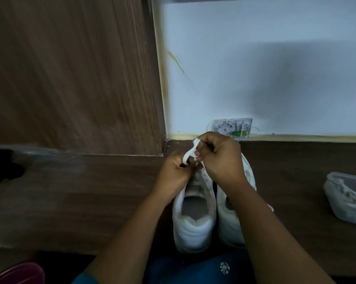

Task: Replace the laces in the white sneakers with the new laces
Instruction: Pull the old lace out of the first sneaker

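Our left hand (173, 175) and right hand (221, 160) both have their fingers curled onto a white lace (190, 151). It arcs between them just above the front eyelets of the left sneaker (193, 214), probably so we can feed it through a hole. That shoe stands heel toward us at the near edge of the wooden tabletop (91, 191), touching the right sneaker (228, 226) and within easy reach. A plastic tub (349, 201) of pale cords, perhaps laces, sits near the right edge.

two sneakers (194, 214) side by side on the table (70, 201), container (349, 197) to their right, wall (255, 68) behind
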`<state>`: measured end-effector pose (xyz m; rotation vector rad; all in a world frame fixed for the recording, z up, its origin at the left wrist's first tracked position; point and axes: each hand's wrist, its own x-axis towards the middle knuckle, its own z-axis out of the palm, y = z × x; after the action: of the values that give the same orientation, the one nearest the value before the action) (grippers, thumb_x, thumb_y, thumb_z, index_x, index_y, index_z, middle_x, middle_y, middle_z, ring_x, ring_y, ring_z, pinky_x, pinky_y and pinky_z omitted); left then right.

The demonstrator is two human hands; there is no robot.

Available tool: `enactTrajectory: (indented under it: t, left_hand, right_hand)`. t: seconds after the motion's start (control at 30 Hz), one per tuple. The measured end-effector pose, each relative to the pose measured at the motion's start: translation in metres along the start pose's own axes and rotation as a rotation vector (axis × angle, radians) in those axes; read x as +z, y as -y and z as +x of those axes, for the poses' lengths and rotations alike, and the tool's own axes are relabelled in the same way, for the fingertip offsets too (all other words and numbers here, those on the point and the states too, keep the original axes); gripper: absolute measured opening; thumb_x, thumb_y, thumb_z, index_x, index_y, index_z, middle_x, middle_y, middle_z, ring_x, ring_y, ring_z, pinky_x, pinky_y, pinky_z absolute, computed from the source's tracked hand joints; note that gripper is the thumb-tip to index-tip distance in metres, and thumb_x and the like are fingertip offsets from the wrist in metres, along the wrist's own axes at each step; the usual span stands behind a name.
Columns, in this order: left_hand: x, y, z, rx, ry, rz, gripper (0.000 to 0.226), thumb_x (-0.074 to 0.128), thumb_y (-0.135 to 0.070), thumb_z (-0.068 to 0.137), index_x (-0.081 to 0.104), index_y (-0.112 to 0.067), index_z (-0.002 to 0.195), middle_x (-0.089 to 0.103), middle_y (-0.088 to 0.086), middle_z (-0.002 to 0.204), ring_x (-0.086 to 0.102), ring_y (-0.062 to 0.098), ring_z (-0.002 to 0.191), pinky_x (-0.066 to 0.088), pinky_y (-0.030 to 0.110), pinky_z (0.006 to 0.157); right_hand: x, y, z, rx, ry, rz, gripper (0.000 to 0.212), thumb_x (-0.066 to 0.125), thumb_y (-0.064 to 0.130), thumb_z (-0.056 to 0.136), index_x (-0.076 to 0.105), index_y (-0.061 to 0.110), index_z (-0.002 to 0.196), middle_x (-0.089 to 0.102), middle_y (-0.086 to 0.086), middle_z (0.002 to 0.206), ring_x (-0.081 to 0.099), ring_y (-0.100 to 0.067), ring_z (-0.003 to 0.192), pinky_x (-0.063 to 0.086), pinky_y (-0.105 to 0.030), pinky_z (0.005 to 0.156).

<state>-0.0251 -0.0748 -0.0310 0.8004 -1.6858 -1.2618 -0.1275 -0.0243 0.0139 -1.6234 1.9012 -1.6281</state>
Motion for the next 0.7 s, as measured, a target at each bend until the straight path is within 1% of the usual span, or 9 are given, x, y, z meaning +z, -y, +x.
enactTrajectory:
  t: [0.07, 0.13, 0.2, 0.33, 0.4, 0.5, 0.57, 0.63, 0.7]
  left_hand:
    - [0.001, -0.003, 0.002, -0.024, -0.105, -0.046, 0.009, 0.064, 0.0, 0.081, 0.069, -0.007, 0.082, 0.067, 0.024, 0.086, 0.06, 0.021, 0.08, 0.05, 0.04, 0.077]
    - [0.002, -0.008, 0.003, -0.066, -0.164, -0.25, 0.015, 0.055, 0.008, 0.086, 0.066, -0.002, 0.083, 0.071, 0.01, 0.079, 0.064, 0.015, 0.077, 0.053, 0.029, 0.076]
    - [0.001, -0.016, 0.003, -0.067, -0.198, -0.4, 0.022, 0.051, 0.006, 0.088, 0.064, -0.006, 0.076, 0.068, -0.002, 0.066, 0.063, 0.008, 0.064, 0.052, 0.021, 0.066]
    - [-0.003, -0.023, 0.006, 0.028, -0.218, -0.483, 0.042, 0.047, -0.001, 0.093, 0.066, -0.019, 0.06, 0.062, -0.004, 0.061, 0.055, 0.012, 0.057, 0.049, 0.023, 0.061]
    - [-0.003, -0.025, 0.005, 0.046, -0.211, -0.487, 0.032, 0.051, -0.004, 0.092, 0.064, -0.015, 0.066, 0.06, -0.002, 0.061, 0.052, 0.01, 0.051, 0.046, 0.022, 0.056]
    - [-0.004, -0.017, 0.007, 0.034, -0.173, -0.375, 0.004, 0.062, -0.016, 0.077, 0.065, -0.014, 0.077, 0.063, 0.007, 0.076, 0.057, 0.02, 0.073, 0.047, 0.028, 0.067]
    - [-0.006, -0.012, 0.007, -0.084, -0.069, -0.38, 0.018, 0.063, -0.022, 0.066, 0.067, -0.013, 0.082, 0.062, 0.014, 0.083, 0.057, 0.027, 0.083, 0.045, 0.034, 0.074]
    - [-0.009, -0.012, 0.005, -0.204, 0.023, -0.409, 0.033, 0.063, -0.034, 0.057, 0.065, -0.009, 0.078, 0.057, 0.019, 0.081, 0.053, 0.029, 0.082, 0.04, 0.039, 0.076]
    - [-0.011, -0.011, 0.003, -0.217, 0.134, -0.327, 0.03, 0.064, -0.031, 0.062, 0.062, -0.007, 0.079, 0.058, 0.016, 0.078, 0.055, 0.024, 0.078, 0.043, 0.032, 0.074]
  right_hand:
    - [-0.007, 0.001, -0.002, 0.018, 0.066, -0.071, 0.011, 0.062, 0.008, 0.08, 0.071, 0.009, 0.085, 0.07, -0.006, 0.082, 0.065, -0.024, 0.081, 0.049, -0.031, 0.075]
    - [-0.011, 0.002, -0.003, 0.045, 0.25, -0.269, 0.022, 0.063, 0.02, 0.077, 0.073, 0.01, 0.093, 0.071, -0.005, 0.091, 0.065, -0.021, 0.088, 0.044, -0.023, 0.074]
    - [-0.008, -0.002, -0.004, 0.05, 0.372, -0.399, 0.018, 0.067, 0.023, 0.076, 0.075, 0.009, 0.085, 0.071, -0.006, 0.086, 0.064, -0.023, 0.084, 0.043, -0.027, 0.071]
    - [-0.002, -0.009, -0.001, 0.027, 0.39, -0.485, 0.013, 0.067, 0.019, 0.078, 0.074, 0.008, 0.079, 0.07, -0.013, 0.084, 0.064, -0.028, 0.081, 0.045, -0.029, 0.071]
    - [0.001, -0.011, 0.0, -0.026, 0.336, -0.49, 0.009, 0.065, 0.014, 0.079, 0.073, 0.01, 0.08, 0.07, -0.012, 0.087, 0.063, -0.028, 0.084, 0.044, -0.028, 0.071]
    - [0.005, -0.006, 0.0, -0.093, 0.143, -0.26, 0.01, 0.063, 0.004, 0.074, 0.07, 0.01, 0.073, 0.067, -0.008, 0.079, 0.061, -0.024, 0.075, 0.038, -0.024, 0.065]
    - [0.007, -0.001, -0.003, -0.133, 0.096, -0.06, 0.01, 0.06, 0.001, 0.074, 0.069, 0.006, 0.075, 0.066, -0.008, 0.077, 0.061, -0.022, 0.072, 0.044, -0.028, 0.065]
    - [0.006, 0.001, -0.005, -0.146, 0.067, 0.032, 0.012, 0.06, 0.003, 0.075, 0.071, 0.007, 0.079, 0.068, -0.006, 0.078, 0.063, -0.02, 0.072, 0.05, -0.032, 0.067]
    - [0.005, -0.004, -0.004, -0.155, -0.04, 0.017, 0.014, 0.06, 0.0, 0.075, 0.072, 0.006, 0.081, 0.068, -0.007, 0.078, 0.064, -0.02, 0.073, 0.053, -0.037, 0.068]
